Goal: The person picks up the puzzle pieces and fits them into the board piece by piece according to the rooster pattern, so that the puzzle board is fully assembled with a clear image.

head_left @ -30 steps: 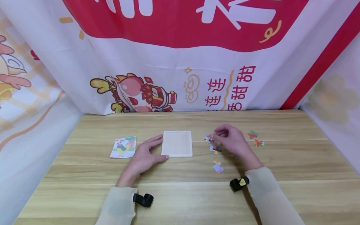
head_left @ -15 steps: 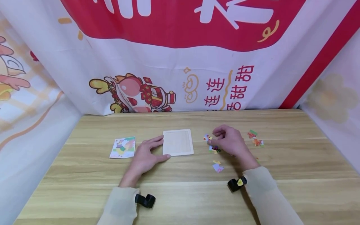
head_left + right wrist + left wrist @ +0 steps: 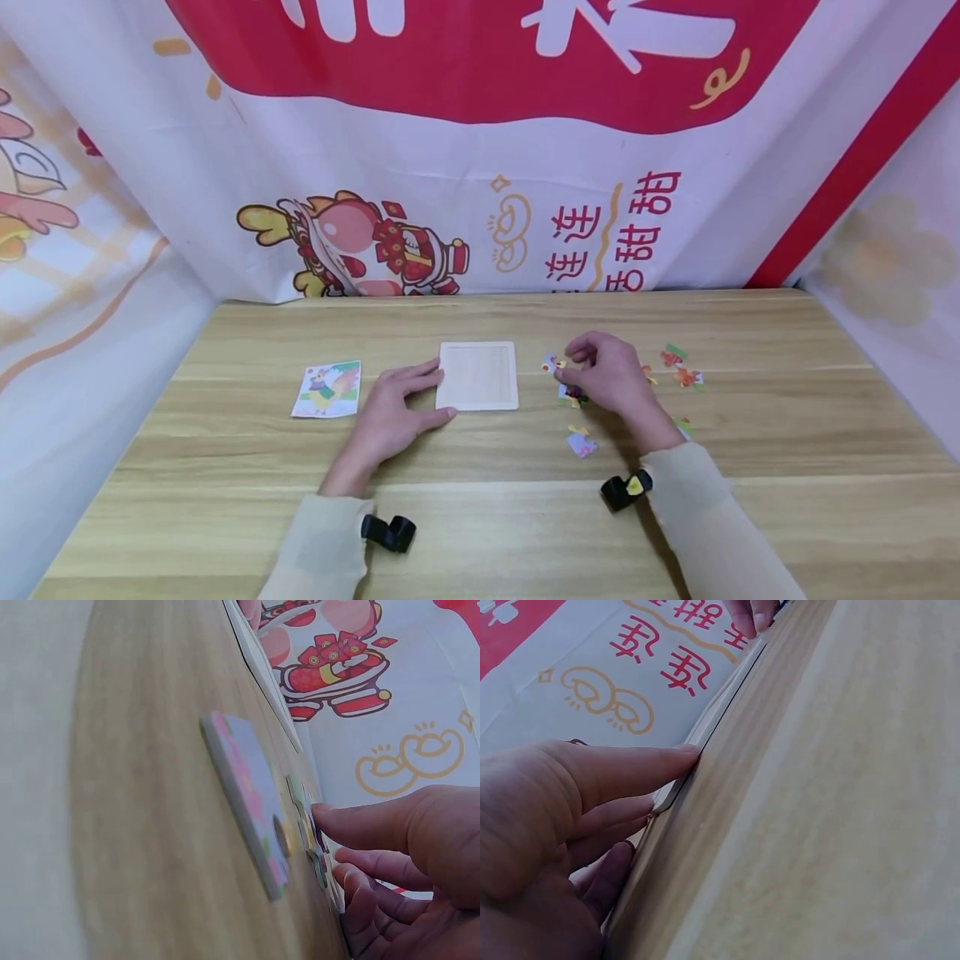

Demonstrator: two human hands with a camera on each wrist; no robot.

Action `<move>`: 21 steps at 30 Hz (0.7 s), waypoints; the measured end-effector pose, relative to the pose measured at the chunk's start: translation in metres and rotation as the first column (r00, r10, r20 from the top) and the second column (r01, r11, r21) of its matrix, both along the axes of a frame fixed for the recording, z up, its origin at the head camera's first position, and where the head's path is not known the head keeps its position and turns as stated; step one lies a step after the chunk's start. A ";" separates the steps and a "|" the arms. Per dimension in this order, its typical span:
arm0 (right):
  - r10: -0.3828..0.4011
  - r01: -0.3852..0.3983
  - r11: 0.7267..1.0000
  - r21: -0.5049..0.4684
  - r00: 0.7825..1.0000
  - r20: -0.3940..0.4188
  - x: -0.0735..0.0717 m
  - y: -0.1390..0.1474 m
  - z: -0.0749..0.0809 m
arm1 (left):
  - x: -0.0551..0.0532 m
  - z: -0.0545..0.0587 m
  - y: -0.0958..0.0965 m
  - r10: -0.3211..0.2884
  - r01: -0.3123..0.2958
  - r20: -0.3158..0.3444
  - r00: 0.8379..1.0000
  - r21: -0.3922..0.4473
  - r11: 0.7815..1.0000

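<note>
My left hand (image 3: 391,414) rests at the pale square puzzle tray (image 3: 480,377), its thumb (image 3: 641,771) along the near edge and its other fingers at the left edge. Fairly straight fingers span that corner. My right hand (image 3: 611,373) bends over a dark-and-yellow jigsaw piece (image 3: 573,397), thumb and fingers closing on it at table level. Just beyond lies another jigsaw piece (image 3: 551,363), partly covered by the fingers. In the right wrist view the thumb tip (image 3: 330,817) touches the pieces' edges. A lilac jigsaw piece (image 3: 244,799) lies nearer, flat on the wood.
A printed picture card (image 3: 327,389) lies left of my left hand. Right of my right hand are loose jigsaw pieces, among them a red-green one (image 3: 672,355) and an orange one (image 3: 687,377). A printed cloth (image 3: 450,150) hangs behind the wooden table (image 3: 480,517).
The tray has turned slightly under my left hand and shifted a little up and right. My right hand's thumb has slid from the far jigsaw piece toward the dark-and-yellow one.
</note>
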State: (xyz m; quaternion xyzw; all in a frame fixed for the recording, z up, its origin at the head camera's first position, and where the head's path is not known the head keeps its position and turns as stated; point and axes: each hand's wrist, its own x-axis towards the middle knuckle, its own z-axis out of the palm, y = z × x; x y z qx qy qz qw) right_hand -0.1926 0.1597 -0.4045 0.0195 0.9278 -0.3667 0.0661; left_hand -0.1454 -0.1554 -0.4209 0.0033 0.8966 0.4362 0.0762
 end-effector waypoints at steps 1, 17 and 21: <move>0.002 -0.002 1.000 0.002 1.000 -0.002 0.000 0.000 0.000 | 0.000 0.000 0.001 0.002 -0.002 -0.002 1.000 -0.009 1.000; 0.044 -0.042 0.998 0.037 0.998 -0.036 -0.001 -0.004 0.001 | 0.000 0.000 0.003 -0.003 0.004 0.004 1.000 -0.025 1.000; 0.043 -0.041 0.998 0.052 0.998 -0.046 0.000 -0.005 0.001 | 0.000 -0.001 0.004 -0.009 0.009 -0.002 1.000 -0.035 0.999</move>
